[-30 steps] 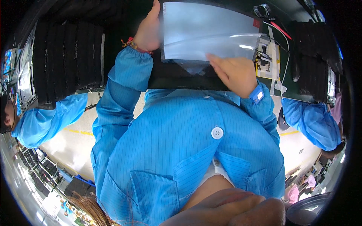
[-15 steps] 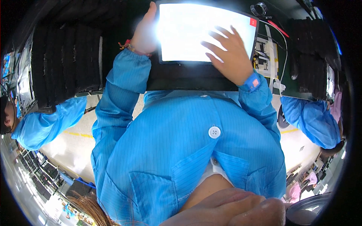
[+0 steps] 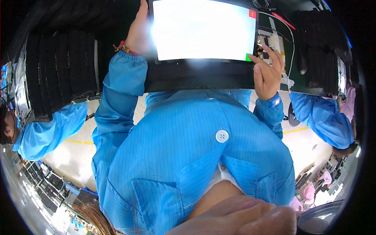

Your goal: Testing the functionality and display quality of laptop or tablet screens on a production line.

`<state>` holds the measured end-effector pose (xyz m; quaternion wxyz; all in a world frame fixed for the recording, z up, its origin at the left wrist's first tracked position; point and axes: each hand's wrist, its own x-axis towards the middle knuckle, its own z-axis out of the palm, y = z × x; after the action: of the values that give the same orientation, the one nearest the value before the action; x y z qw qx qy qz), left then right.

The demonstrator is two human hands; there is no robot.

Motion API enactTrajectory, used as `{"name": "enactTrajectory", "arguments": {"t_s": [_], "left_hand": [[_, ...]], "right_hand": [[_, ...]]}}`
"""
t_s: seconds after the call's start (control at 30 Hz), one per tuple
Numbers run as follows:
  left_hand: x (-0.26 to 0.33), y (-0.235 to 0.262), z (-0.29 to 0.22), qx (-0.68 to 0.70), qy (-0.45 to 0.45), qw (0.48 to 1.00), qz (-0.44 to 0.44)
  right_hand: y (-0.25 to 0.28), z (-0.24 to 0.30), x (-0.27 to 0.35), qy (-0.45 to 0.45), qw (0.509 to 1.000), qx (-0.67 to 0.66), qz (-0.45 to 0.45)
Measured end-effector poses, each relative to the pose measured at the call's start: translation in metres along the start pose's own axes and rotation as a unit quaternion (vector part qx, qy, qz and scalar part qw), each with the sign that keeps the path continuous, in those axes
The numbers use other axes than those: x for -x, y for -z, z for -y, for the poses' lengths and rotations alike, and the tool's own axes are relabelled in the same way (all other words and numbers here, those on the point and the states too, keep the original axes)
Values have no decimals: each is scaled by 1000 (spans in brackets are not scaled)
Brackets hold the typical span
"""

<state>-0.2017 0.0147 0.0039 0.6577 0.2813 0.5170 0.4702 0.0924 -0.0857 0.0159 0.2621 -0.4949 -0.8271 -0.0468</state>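
A tablet-like flat panel [image 3: 203, 31] with a glaring white screen lies at the top middle of the head view. A small red patch marks the screen's upper right corner, a green one its lower right. My left hand [image 3: 138, 35] grips the panel's left edge, thumb stretched upward; its other fingers are mostly hidden. At the lower right corner is my right hand [image 3: 269, 72], its index fingertip at the green patch. The other fingers are apart and loosely bent, holding nothing.
Stacked black foam-like pieces [image 3: 62, 70] stand at the left, and a similar black stack [image 3: 319, 55] at the right. Right of the panel lie an electronic assembly [image 3: 276, 43], a white cable [image 3: 293, 39] and a red stick-like item [image 3: 284, 20]. Co-workers' blue sleeves [image 3: 53, 125] flank me.
My right hand has moved from over the screen's middle to its lower right corner. A green patch now shows there. The panel and my left hand appear slightly farther left in view.
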Motion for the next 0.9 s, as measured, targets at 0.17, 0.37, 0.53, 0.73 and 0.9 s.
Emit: {"name": "enactTrajectory", "arguments": {"t_s": [0.17, 0.37, 0.53, 0.73, 0.9], "left_hand": [[-3, 5, 8, -47, -67, 996, 25], [-15, 14, 9, 22, -7, 998, 64], [-15, 13, 10, 30, -12, 998, 60], [-4, 4, 2, 12, 1, 1000, 22], [-1, 4, -2, 33, -8, 999, 38]], "right_hand": [[-10, 20, -12, 83, 994, -53, 48], [-20, 34, -26, 128, 985, -115, 33], [-25, 37, -32, 145, 981, -125, 34], [-8, 13, -44, 64, 993, -95, -19], [0, -78, -58, -190, 968, -149, 71]]}}
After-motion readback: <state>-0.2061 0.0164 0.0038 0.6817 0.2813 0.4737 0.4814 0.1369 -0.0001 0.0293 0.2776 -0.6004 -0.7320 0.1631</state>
